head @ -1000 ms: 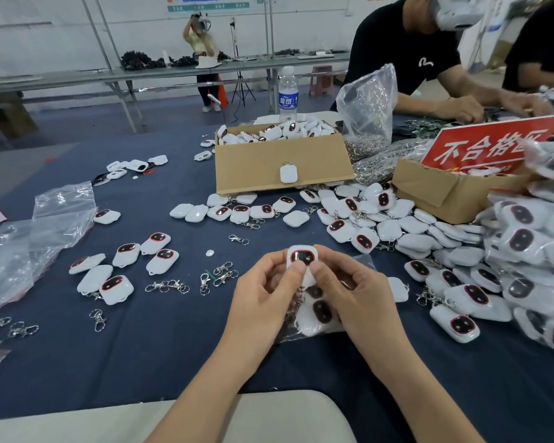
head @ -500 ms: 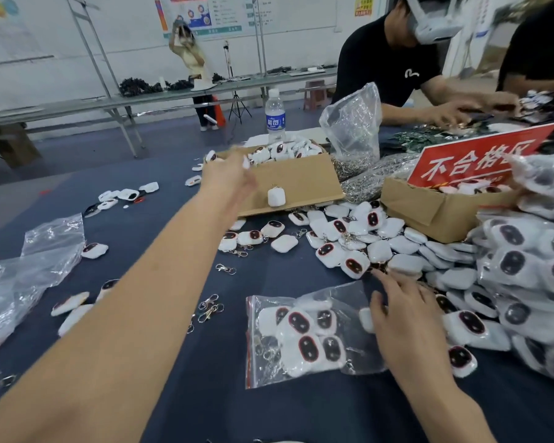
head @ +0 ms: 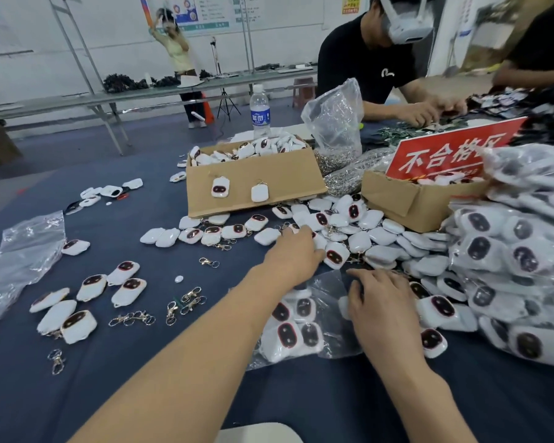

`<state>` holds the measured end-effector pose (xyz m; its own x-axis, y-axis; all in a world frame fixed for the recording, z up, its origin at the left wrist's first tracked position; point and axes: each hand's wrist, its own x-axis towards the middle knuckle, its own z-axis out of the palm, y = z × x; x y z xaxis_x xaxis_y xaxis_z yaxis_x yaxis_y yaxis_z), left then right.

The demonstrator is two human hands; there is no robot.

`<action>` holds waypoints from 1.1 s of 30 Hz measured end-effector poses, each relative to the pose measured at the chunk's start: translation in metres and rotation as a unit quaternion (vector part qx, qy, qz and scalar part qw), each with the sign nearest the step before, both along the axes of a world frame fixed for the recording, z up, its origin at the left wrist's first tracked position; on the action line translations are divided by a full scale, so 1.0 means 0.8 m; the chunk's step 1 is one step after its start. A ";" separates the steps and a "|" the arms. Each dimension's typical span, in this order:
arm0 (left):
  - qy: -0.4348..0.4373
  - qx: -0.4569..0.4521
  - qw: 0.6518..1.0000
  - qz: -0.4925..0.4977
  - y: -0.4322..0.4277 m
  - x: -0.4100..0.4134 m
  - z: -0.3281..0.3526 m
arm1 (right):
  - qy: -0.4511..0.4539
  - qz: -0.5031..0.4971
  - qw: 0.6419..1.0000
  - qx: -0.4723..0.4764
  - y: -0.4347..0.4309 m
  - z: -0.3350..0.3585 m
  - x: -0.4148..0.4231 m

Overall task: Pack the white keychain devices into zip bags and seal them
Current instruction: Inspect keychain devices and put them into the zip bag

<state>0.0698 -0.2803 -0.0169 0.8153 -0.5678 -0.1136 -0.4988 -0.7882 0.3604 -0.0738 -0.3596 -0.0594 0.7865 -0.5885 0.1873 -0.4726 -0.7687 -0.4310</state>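
The zip bag [head: 331, 294] lay flat on the blue surface [head: 45, 410], directly under the right hand [head: 383, 302] and just behind the left wrist, with several white keychain devices [head: 287, 334] already inside it. I saw the right hand's fingers [head: 360, 276] spread and relaxed, resting on the bag's clear plastic and grasping nothing. The left hand [head: 293, 255] was stretched forward past the bag, its fingers [head: 303, 233] down on the near edge of the loose pile of devices [head: 359, 241]. The back of the hand covered them, so I could not tell whether they had clenched on one.

Beyond the left fingers stood an open cardboard box [head: 253, 183] heaped with more devices. To the right of the right fingers rose a heap of filled bags [head: 506, 251], and behind it a red sign [head: 451, 151]. Left of both hands, metal clips [head: 191, 298] lay scattered among more devices.
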 end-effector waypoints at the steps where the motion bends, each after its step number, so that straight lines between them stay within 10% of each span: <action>1: 0.004 -0.008 1.000 0.009 -0.002 0.000 -0.001 | -0.003 0.000 1.000 0.002 0.000 0.000 0.000; 13: 0.037 -0.107 0.993 0.021 0.009 0.007 -0.012 | -0.028 0.002 0.999 0.023 0.000 -0.001 -0.002; 20: 0.066 -0.299 0.952 -0.012 0.050 -0.016 0.003 | -0.135 0.022 0.989 0.053 0.006 0.007 0.001; 28: 0.242 -0.454 0.857 -0.036 0.091 -0.013 0.028 | -0.247 0.158 0.910 0.293 0.023 0.046 0.028; 33: -0.047 -0.218 0.952 0.209 0.120 0.096 0.015 | -0.289 0.115 0.858 0.410 0.029 0.060 0.079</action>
